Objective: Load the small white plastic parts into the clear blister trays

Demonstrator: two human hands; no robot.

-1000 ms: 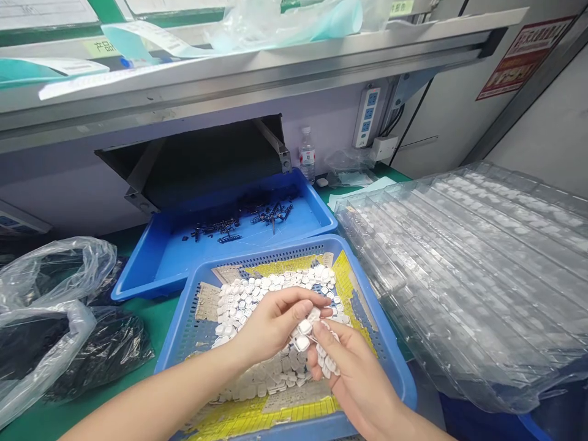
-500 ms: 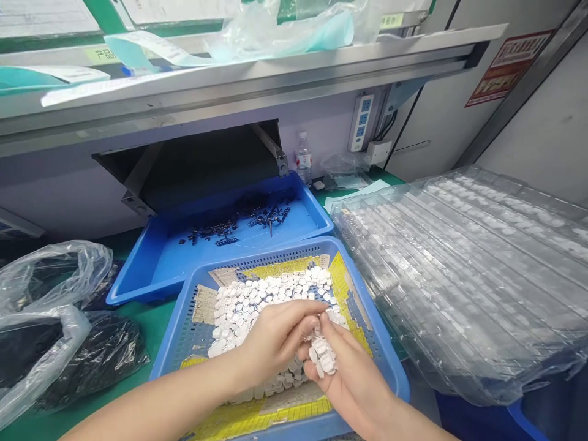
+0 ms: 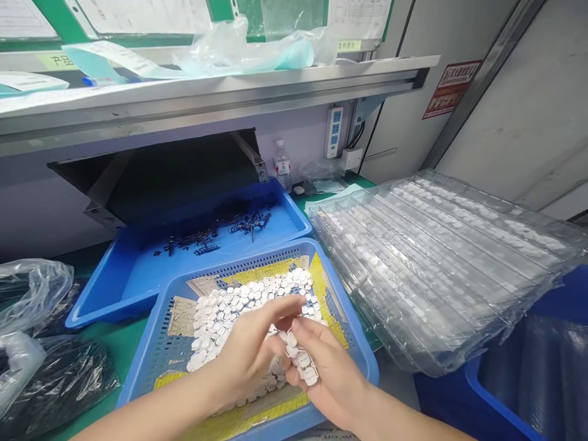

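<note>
Remaining in the blue perforated basket (image 3: 158, 349) on the green tabletop (image 3: 110, 346), a large heap of small white pieces (image 3: 229, 315) is spread over yellow-printed sheets, so most of the pile is still left there. Rows of similar white pieces are already seen sealed inside the stacked clear plastic trays (image 3: 436, 263) to the right. A short strip of white pieces (image 3: 301, 358) is held above the basket, gathered against the fingers of the cupped right hand (image 3: 328, 386), which is closed around it. The left hand (image 3: 248, 352) is kept just beside it, with fingers curved and parted, though whether the strip is touched by them cannot be told. Dark metal parts (image 3: 215, 236) are left lying in a blue tray (image 3: 138, 282) behind the basket.
</note>
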